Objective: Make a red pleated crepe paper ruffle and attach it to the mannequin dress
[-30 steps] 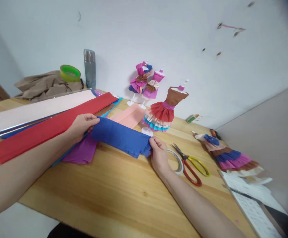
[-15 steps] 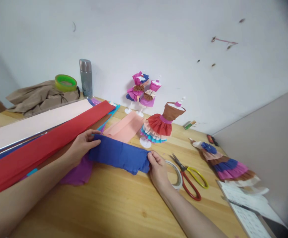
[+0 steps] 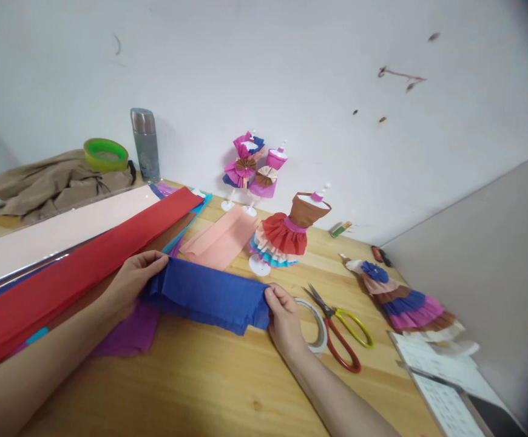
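A folded piece of blue paper (image 3: pixel 212 294) is stretched between my two hands above the wooden table (image 3: pixel 191 382). My left hand (image 3: pixel 139 276) pinches its upper left corner. The right end is gripped by my right hand (image 3: pixel 286 312), thumb on top. The lower edge of the blue paper looks uneven. Purple paper (image 3: pixel 130 331) lies below my left forearm, and a long red sheet (image 3: pixel 86 270) runs to the left. Beyond the blue piece lies folded peach paper (image 3: pixel 223 237). A roll of white tape (image 3: pixel 321 328) sits just right of my right hand, beside scissors (image 3: pixel 330 312).
A doll form in a brown and red dress (image 3: pixel 291 227) stands behind, with two smaller dressed forms near the wall. A bottle (image 3: pixel 145 145), green tape roll (image 3: pixel 105 155) and brown cloth are at back left. At right lie a layered dress (image 3: pixel 409 303) and a keyboard-like item.
The view has shifted, so most things appear further left. The blue paper now shows more of its folded layers, its lower edge hanging lower. Both hands keep hold of it.
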### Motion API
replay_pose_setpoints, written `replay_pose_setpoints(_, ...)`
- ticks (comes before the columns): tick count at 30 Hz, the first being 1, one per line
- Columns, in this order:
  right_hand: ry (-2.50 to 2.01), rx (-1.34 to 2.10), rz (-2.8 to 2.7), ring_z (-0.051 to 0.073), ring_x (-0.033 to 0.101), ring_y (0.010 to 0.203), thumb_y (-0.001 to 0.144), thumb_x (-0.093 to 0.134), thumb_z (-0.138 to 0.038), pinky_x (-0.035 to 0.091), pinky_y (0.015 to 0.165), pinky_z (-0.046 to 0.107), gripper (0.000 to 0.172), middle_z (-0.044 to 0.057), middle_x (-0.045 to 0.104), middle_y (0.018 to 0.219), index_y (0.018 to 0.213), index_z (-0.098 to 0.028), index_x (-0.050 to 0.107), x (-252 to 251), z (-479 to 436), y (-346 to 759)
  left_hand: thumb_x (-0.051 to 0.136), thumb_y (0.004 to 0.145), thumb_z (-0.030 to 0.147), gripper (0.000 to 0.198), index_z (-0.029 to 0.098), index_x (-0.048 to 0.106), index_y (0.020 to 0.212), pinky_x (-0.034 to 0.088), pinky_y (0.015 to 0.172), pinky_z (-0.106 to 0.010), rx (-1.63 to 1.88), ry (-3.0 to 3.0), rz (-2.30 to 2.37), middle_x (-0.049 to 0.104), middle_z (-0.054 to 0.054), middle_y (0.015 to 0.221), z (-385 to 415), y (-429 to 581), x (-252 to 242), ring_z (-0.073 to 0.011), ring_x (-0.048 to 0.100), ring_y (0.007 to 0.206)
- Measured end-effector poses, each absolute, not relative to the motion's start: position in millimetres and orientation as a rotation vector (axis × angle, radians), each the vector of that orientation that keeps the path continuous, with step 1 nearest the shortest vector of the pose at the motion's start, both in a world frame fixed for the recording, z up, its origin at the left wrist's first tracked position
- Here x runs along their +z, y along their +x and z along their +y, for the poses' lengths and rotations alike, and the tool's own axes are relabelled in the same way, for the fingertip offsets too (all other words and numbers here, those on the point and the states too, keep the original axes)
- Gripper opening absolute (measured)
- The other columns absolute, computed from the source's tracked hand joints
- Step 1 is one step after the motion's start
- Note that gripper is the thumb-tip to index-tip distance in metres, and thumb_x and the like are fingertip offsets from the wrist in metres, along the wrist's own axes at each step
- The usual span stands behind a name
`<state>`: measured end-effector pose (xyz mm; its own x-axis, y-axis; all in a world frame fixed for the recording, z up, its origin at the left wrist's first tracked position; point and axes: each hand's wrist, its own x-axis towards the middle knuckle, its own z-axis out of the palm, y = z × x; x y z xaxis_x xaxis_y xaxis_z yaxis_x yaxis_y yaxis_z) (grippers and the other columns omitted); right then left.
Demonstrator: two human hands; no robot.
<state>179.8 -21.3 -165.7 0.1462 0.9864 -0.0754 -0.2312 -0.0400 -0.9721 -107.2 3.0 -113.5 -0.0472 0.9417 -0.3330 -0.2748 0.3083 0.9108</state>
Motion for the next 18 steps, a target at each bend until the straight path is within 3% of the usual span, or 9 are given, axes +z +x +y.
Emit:
replay_pose_setpoints(3, -1.095, 1.293, -0.905, 0.012, 0.042, 0.046, 0.070, 0.074, -0.056, 0.031, 0.047, 0.024, 0.039, -0.005, 0.050, 0.051, 0.088, -0.021, 0.070, -167, -23, 182, 0.088, 0.055, 0.038, 0.029, 0.019, 0.068, 0.063, 0.045, 0.045, -0.020, 1.128, 0.730, 1.214, 0.063, 0.001, 0.055, 2, -105, -113, -0.0106, 0.054, 0.047)
replay_pose_setpoints(5, -1.048, 1.297, -0.973, 0.014, 0.047, 0.048, 0.073, 0.073, -0.048, 0.035, 0.049, 0.026, 0.043, -0.005, 0.053, 0.054, 0.108, -0.024, 0.068, -167, -25, 184, 0.087, 0.056, 0.038, 0.028, 0.019, 0.068, 0.063, 0.044, 0.045, -0.021, 1.105, 0.709, 1.215, 0.063, 0.001, 0.055, 1, -104, -111, -0.0111, 0.054, 0.046)
replay_pose_setpoints(7, -1.034, 1.274, -1.070, 0.014, 0.051, 0.053, 0.071, 0.074, -0.037, 0.039, 0.054, 0.027, 0.047, -0.005, 0.057, 0.061, 0.115, -0.026, 0.066, -166, -26, 185, 0.085, 0.059, 0.039, 0.027, 0.019, 0.068, 0.064, 0.045, 0.045, -0.021, 1.067, 0.670, 1.214, 0.064, 0.000, 0.055, 0, -104, -110, -0.0117, 0.055, 0.046)
replay_pose_setpoints(11, -1.105, 1.200, -1.200, 0.017, 0.058, 0.071, 0.068, 0.075, -0.030, 0.045, 0.065, 0.028, 0.036, 0.000, 0.068, 0.082, 0.104, -0.026, 0.071, -165, -27, 185, 0.083, 0.063, 0.036, 0.024, 0.017, 0.070, 0.069, 0.050, 0.051, -0.023, 1.011, 0.613, 1.179, 0.068, -0.004, 0.062, -1, -104, -109, -0.0143, 0.061, 0.052)
replay_pose_setpoints(14, -1.168, 1.186, -1.186, 0.014, 0.053, 0.060, 0.073, 0.074, -0.038, 0.042, 0.058, 0.026, 0.018, -0.001, 0.064, 0.067, 0.080, -0.022, 0.071, -167, -27, 184, 0.075, 0.073, 0.042, 0.028, 0.014, 0.072, 0.071, 0.055, 0.055, -0.027, 0.985, 0.570, 1.143, 0.071, -0.009, 0.067, -2, -104, -105, -0.0189, 0.066, 0.057)
replay_pose_setpoints(18, -1.169, 1.226, -1.087, 0.009, 0.038, 0.041, 0.073, 0.074, -0.053, 0.031, 0.044, 0.023, 0.037, -0.005, 0.049, 0.046, 0.062, -0.020, 0.061, -168, -27, 183, 0.060, 0.081, 0.041, 0.031, 0.013, 0.072, 0.073, 0.056, 0.055, -0.029, 1.010, 0.493, 1.157, 0.071, -0.010, 0.069, -2, -104, -97, -0.0203, 0.067, 0.058)
